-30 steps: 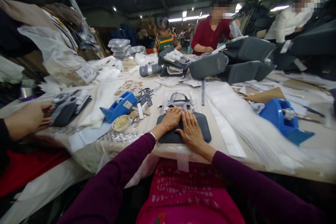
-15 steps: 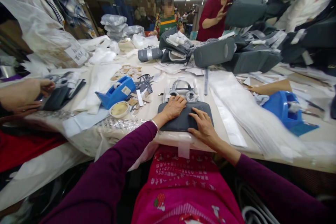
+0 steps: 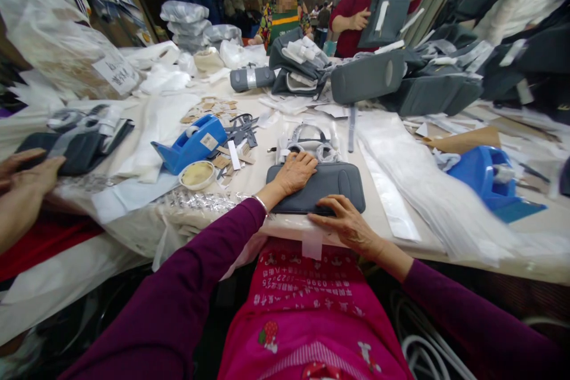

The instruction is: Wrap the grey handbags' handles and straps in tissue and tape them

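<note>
A dark grey bag (image 3: 314, 193) lies flat at the table's front edge. Its wrapped handle (image 3: 307, 132) points away from me, with white wrapping on both sides. My left hand (image 3: 296, 173) rests open on the bag's upper left part, fingers spread over its far edge. Near the lower right edge, my right hand (image 3: 345, 222) touches the bag with its fingers apart. Neither hand grips anything.
A blue tape dispenser (image 3: 191, 145) and a round tin (image 3: 196, 174) stand at left, another blue dispenser (image 3: 483, 181) at right. Grey bags (image 3: 367, 77) are piled behind. White plastic sheets (image 3: 409, 160) lie at right. At far left, a co-worker's hands (image 3: 27, 184) touch another bag.
My right hand has slid toward the bag's near edge; my left hand stays on the bag. The co-worker's hands at left have moved nearer. Across the table, a person now holds up a grey bag.
</note>
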`<state>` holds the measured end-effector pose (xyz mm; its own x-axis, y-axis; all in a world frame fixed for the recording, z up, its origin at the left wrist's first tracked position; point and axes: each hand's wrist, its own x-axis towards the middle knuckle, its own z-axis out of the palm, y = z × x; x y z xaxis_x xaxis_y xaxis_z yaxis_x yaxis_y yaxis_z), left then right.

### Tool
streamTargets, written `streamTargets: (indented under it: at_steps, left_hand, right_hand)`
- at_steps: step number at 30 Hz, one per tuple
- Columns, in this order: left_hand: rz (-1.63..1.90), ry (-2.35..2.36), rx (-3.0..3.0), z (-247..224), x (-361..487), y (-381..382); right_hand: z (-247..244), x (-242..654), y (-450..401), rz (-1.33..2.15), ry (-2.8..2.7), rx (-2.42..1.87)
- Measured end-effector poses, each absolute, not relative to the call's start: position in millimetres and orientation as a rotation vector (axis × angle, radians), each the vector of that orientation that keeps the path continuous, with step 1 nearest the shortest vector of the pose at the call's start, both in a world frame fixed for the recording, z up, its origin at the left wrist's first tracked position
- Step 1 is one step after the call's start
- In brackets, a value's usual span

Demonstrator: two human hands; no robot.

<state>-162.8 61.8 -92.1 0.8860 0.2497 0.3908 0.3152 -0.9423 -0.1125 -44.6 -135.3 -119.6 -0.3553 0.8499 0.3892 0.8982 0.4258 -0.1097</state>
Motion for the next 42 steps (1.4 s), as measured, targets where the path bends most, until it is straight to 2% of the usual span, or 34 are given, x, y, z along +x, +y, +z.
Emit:
streamTargets:
  at_steps: [8,22,30,37,42]
  left_hand:
    - [-0.584,-0.421,-2.878,-93.1,-162.2,62.4]
    - [-0.569,-0.435,-2.891,-93.4,-161.3,62.7]
    - [-0.565,-0.431,-2.928,-95.4,-158.9,65.1]
    - [-0.552,-0.436,-2.942,-95.4,-158.8,64.8]
    - [-0.536,-0.465,-2.958,-91.8,-158.7,64.5]
  right_hand:
    - [-115.8,-58.5,-132.4,-0.298,-2.290,-1.619]
    - [-110.2,-51.4,-117.6,-0.316,-2.427,-1.514]
    - [-113.2,-37.6,-110.6,-0.176,-2.405,-1.352]
    - [-111.6,-42.5,-109.3,-0.173,-2.418,-1.383]
    - [-108.0,-37.4,-110.3,-0.031,-2.195,-1.366]
